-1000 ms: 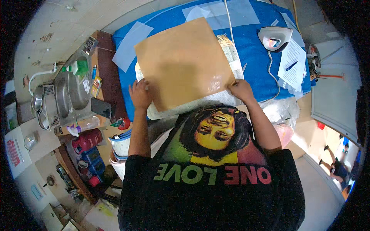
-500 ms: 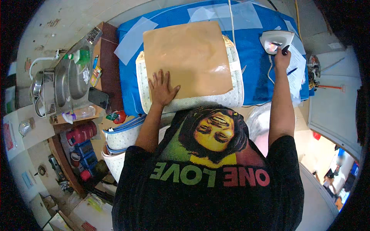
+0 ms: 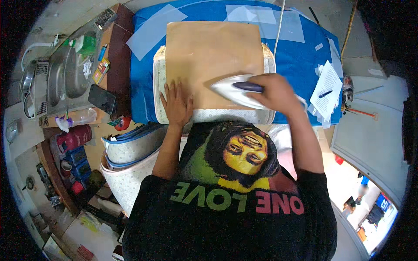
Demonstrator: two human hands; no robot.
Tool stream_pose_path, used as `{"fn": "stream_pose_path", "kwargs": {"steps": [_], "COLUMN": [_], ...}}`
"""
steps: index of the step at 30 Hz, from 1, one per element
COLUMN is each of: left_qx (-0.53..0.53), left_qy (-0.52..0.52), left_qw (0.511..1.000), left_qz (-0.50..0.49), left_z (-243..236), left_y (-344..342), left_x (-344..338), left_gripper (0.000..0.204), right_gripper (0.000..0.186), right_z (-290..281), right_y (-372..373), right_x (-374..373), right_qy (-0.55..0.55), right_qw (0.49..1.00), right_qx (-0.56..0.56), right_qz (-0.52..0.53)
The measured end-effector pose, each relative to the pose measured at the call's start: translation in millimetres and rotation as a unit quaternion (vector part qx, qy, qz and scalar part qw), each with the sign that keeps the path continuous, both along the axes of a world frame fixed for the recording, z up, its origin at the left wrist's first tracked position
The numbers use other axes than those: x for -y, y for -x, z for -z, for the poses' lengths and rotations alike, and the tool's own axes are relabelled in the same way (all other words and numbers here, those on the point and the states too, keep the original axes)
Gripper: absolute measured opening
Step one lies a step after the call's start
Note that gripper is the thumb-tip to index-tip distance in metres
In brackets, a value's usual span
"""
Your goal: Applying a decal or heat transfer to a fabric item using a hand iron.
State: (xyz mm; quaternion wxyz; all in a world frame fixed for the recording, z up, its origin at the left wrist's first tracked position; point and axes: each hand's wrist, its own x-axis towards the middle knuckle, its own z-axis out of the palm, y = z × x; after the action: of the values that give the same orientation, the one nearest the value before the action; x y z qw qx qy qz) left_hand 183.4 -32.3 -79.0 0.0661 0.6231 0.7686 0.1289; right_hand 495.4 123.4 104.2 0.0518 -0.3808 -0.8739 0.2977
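Note:
A brown sheet (image 3: 209,52) lies over a pale patterned fabric piece (image 3: 161,93) on the blue-covered table (image 3: 141,82). My left hand (image 3: 177,104) rests flat, fingers spread, across the sheet's lower left corner and the fabric beside it. In my right hand (image 3: 274,92) is a white clothes iron (image 3: 230,93), its dark handle wrapped by my fingers. The iron is over the lower right part of the sheet, its tip toward the left. Its soleplate's contact with the sheet is hard to make out.
Papers with a pen (image 3: 325,82) lie at the table's right end. A white cord (image 3: 280,26) hangs at the back. To the left are a metal sink (image 3: 78,80), a dark phone (image 3: 102,99) and a spray bottle (image 3: 80,118). Folded patterned pieces (image 3: 130,150) sit below the table's left front.
The iron has come from the table's right end, beside the papers, leftward onto the brown sheet in my right hand. My left hand stays at the sheet's lower left.

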Motion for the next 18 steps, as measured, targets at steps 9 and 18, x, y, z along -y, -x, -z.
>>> {"fn": "stream_pose_path", "kwargs": {"steps": [9, 18], "left_qx": [0.008, 0.063], "left_qy": [0.003, -0.039], "left_qw": [1.000, 0.996], "left_qz": [-0.011, -0.053], "left_z": [18.9, 20.8], "left_y": [-1.2, -0.7], "left_x": [12.2, 8.8], "left_gripper": [0.072, 0.068], "right_gripper": [0.032, 0.038], "right_z": [64.4, 72.5], "right_y": [72.7, 91.7], "right_x": [4.0, -7.5], "right_qy": [0.028, 0.100], "right_qw": [0.983, 0.953], "right_qx": [0.173, 0.281], "right_qz": [-0.056, -0.057]}}
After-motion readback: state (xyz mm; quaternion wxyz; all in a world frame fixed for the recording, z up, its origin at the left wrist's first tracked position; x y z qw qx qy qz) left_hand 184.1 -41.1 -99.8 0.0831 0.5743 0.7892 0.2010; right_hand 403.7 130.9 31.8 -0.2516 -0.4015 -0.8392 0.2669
